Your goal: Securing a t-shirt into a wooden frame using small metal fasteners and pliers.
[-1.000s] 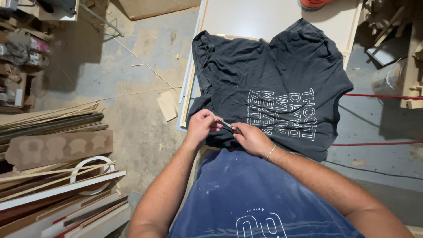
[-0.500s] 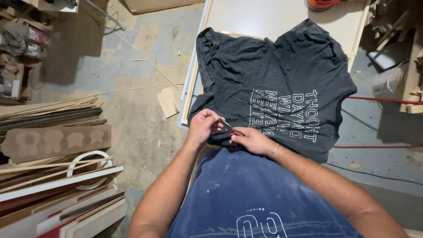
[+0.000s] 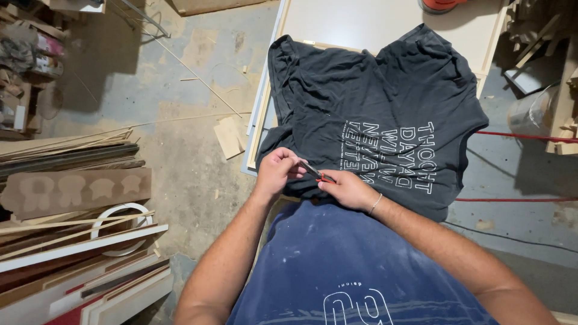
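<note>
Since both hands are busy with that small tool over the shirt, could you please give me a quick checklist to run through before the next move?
1. Small red-and-black tool held at both ends: ok, the left hand and right hand both pinch it.
2. Tool's working end open or closed: cannot tell, too small.
3. Dark T-shirt lying spread out: ok, with some wrinkles.
4. Shirt fully supported by the white panel: not ok, its edges hang past the panel.
5. Fingers clear of the tool's tip: cannot tell, the left hand covers it.
</note>
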